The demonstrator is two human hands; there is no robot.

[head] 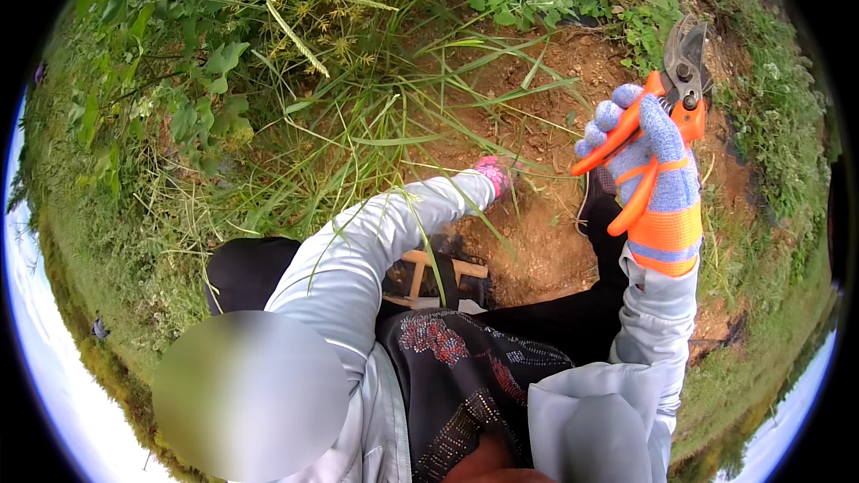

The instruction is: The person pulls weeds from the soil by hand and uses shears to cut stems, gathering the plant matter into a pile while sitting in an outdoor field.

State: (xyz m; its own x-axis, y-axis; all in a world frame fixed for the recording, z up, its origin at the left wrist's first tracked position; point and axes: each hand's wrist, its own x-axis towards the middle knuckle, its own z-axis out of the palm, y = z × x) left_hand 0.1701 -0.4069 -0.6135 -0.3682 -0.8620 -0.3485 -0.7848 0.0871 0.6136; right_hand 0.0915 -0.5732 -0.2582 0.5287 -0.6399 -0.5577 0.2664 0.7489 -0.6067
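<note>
My right hand (pixel 647 161), in a blue-grey and orange knit glove, holds orange-handled pruning shears (pixel 684 74) raised at the right. Their handles are spread, and the metal blades point up and away from me. My left hand (pixel 495 174), in a pink patterned glove, is low over the bare soil, beside long green grass blades (pixel 396 141). Its fingers are blurred and partly hidden by the sleeve, so I cannot tell whether it grips any grass. Some grass stems cross in front of my left sleeve (pixel 376 228).
A light wooden frame (pixel 419 268) shows between my legs, near a dark shoe (pixel 594 198). Reddish soil (pixel 550 241) lies ahead. Leafy plants (pixel 215 74) and seeding grass crowd the upper left. Low weeds (pixel 772 127) line the right, along dark sheeting (pixel 741 147).
</note>
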